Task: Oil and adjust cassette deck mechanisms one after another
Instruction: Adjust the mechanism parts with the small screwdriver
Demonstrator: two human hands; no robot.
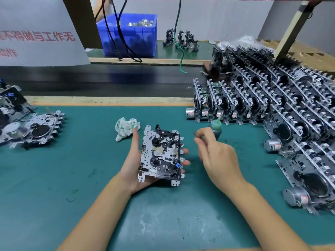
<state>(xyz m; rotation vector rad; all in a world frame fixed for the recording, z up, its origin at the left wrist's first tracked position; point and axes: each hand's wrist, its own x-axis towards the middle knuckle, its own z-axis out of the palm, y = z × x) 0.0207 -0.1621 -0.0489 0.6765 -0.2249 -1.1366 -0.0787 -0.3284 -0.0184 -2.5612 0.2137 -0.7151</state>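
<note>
Left hand (pixel 137 160) cradles a cassette mechanism (pixel 161 154), right hand (pixel 217 153) pinches a thin stick (pixel 195 134); mechanism lettering unreadable.

Teal mat (pixel 54 178), blue bin (pixel 130 38), green-capped bottle (pixel 216 126), silver/blk mechanism (pixel 161 154).

**Red words on a white sign**

The only words to read are on the big white sign (pixel 36 31), far up and to the left of the left hand (pixel 137 160) that holds the cassette deck mechanism (pixel 161 156). The red letters are Chinese and cut off at the edge. The top line reads 不得做与工作无. The bottom line ends in 作. Small labels on the motors are too tiny to read.
</note>
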